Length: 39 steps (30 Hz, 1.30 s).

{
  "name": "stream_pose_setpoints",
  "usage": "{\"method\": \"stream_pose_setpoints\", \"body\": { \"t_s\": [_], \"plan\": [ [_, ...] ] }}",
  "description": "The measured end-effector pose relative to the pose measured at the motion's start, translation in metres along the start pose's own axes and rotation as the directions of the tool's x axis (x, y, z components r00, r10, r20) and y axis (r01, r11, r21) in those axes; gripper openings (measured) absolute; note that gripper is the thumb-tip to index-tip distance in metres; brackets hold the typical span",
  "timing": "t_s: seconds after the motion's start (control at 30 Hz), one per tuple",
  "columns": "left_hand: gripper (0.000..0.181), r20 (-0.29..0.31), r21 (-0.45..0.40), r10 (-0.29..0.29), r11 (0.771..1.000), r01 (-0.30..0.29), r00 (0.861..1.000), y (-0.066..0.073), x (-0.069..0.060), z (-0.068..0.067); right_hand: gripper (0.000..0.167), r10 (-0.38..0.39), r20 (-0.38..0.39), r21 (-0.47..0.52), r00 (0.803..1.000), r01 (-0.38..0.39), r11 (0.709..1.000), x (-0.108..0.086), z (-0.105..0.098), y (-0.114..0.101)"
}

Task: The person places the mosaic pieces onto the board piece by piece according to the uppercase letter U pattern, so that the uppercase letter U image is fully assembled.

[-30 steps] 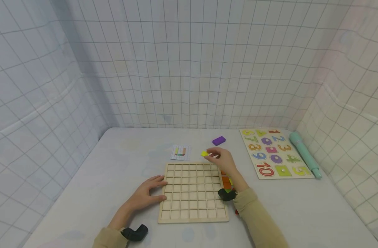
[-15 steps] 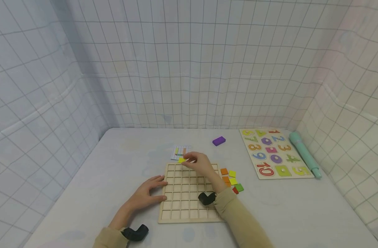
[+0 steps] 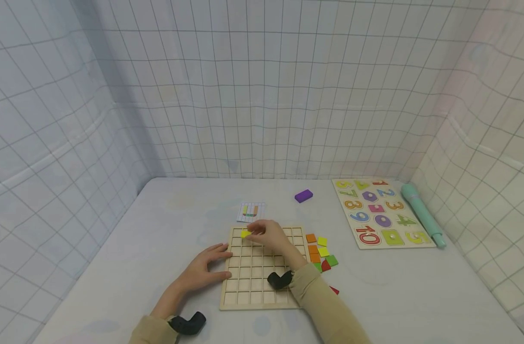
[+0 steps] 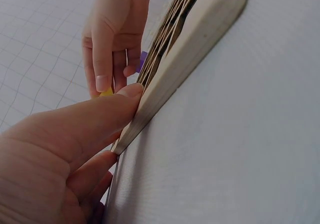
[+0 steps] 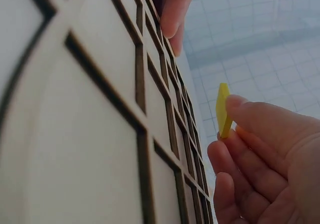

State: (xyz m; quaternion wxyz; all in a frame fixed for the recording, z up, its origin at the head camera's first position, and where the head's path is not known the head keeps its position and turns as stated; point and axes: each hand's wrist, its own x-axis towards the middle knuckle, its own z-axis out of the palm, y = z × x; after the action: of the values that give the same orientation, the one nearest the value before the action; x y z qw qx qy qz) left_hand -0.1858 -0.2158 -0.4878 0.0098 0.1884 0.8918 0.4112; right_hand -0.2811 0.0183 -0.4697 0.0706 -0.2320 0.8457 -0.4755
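A square wooden grid board [image 3: 256, 272] lies on the table. My right hand [image 3: 270, 237] pinches a yellow square tile [image 3: 245, 234] between thumb and fingers, above the board's far left cells. In the right wrist view the tile [image 5: 223, 110] stands tilted, apart from the grid. The left hand [image 3: 204, 267] rests at the board's left edge. Its thumb and fingertips touch the wooden rim [image 4: 185, 54], thumb on top, fingers along the side and not curled round it. Just beyond the board lies a small paper card [image 3: 251, 212] with a printed coloured U-shaped pattern.
Right of the board lie loose tiles: orange [image 3: 314, 253], yellow [image 3: 323, 252], green [image 3: 332, 260] and red [image 3: 326, 265]. A purple block [image 3: 303, 196] sits farther back. At the far right are a number puzzle board [image 3: 380, 215] and a mint-green stick [image 3: 423, 215].
The right hand has carried the yellow tile leftward from beyond the board's right side, then down over its far left cells. Loose tiles at the right have come into view. The left hand stays put.
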Motion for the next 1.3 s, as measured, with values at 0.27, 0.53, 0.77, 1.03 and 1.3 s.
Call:
{"method": "stream_pose_setpoints", "body": {
  "t_s": [0.27,0.53,0.77,1.03,1.3],
  "plan": [
    [0.052,-0.002,0.002,0.002,1.000,-0.002,1.000,-0.0003,0.0002,0.0004,0.032,0.015,0.010,-0.052,1.000,-0.014,0.999,-0.0013,0.0040,0.0049],
    [0.052,-0.003,0.011,0.007,1.000,-0.007,1.000,0.0000,0.0003,0.0005,0.027,-0.007,0.003,-0.120,1.000,0.007,0.993,-0.0034,0.0045,0.0033],
    [0.052,-0.005,0.010,0.016,1.000,-0.016,1.000,-0.0013,0.0005,0.0007,0.026,-0.022,0.006,-0.136,1.000,0.023,0.990,-0.0048,0.0055,0.0048],
    [0.052,0.000,0.010,0.008,1.000,-0.008,1.000,-0.0023,0.0006,0.0005,0.026,-0.030,0.008,-0.125,1.000,0.031,0.992,-0.0044,0.0071,0.0084],
    [0.051,-0.007,0.008,0.008,1.000,-0.008,1.000,-0.0030,0.0007,0.0010,0.028,-0.007,0.039,-0.124,0.999,0.012,0.992,-0.0027,0.0047,0.0063]
  ]
}}
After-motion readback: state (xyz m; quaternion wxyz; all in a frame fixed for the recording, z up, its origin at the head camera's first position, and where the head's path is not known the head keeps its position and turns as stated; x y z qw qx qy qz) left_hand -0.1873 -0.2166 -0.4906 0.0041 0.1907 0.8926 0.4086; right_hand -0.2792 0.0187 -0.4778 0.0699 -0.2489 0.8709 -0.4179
